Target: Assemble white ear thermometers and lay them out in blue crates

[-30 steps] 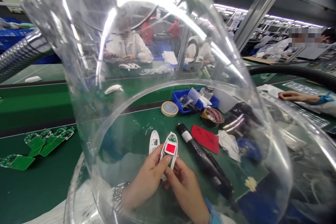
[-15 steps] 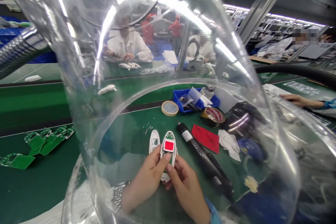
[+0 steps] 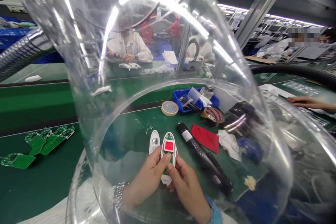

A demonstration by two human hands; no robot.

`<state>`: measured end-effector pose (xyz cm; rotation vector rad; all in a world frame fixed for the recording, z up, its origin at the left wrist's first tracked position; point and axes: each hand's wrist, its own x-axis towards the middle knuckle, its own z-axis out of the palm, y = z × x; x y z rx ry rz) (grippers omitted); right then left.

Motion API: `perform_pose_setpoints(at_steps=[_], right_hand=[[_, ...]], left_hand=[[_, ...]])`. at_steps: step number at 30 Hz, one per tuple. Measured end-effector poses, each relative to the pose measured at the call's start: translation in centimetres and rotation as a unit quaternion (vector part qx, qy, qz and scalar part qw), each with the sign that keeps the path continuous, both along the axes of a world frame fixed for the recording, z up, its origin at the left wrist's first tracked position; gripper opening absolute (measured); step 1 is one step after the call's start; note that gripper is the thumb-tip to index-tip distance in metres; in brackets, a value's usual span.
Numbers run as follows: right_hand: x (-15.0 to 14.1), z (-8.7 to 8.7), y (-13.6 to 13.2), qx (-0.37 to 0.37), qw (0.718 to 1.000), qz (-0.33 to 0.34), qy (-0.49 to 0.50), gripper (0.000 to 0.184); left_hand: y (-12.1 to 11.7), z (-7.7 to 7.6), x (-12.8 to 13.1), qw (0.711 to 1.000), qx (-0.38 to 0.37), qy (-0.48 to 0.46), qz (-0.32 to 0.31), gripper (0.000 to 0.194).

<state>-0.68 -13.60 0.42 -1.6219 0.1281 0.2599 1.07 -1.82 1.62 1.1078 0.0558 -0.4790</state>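
Both hands hold a white oval plastic housing [image 3: 167, 179] with a green circuit board and a red-covered screen [image 3: 169, 146] in it. My left hand [image 3: 149, 171] grips its left side, the thumb pressed on the board. My right hand [image 3: 185, 180] is closed round the lower right side, thumb on the board's edge. Another white oval shell [image 3: 154, 139] with a small window lies on the green bench [image 3: 126, 131] just beyond my left fingers. To the right lies a black electric screwdriver [image 3: 203, 159]. The undersides of my fingers are hidden.
A clear plastic hood [image 3: 90, 140] stands between me and the bench. Small screws fill a round dish [image 3: 169, 108], beside a blue bin [image 3: 181, 95], a tape roll [image 3: 212, 116] and a red pad [image 3: 205, 138]. Green circuit boards [image 3: 54, 142] lie left. A co-worker's hand [image 3: 307, 102] is at right.
The view and hood have shifted slightly. Both hands keep their hold on the housing, with hardly any movement. The co-worker's hand at the right has moved a little.
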Motion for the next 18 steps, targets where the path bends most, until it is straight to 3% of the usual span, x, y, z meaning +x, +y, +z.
perform_pose_setpoints(at_steps=[12,18], right_hand=[[-0.2,-1.0,-0.3,-0.014,1.0,0.006,-0.005,0.046],[0.2,-0.4,0.2,0.011,1.0,-0.025,0.007,0.052]], left_hand=[[0.3,1.0,0.3,1.0,0.005,0.023,-0.006,0.03],[0.5,0.7,0.6,0.999,-0.002,0.039,0.008,0.033]])
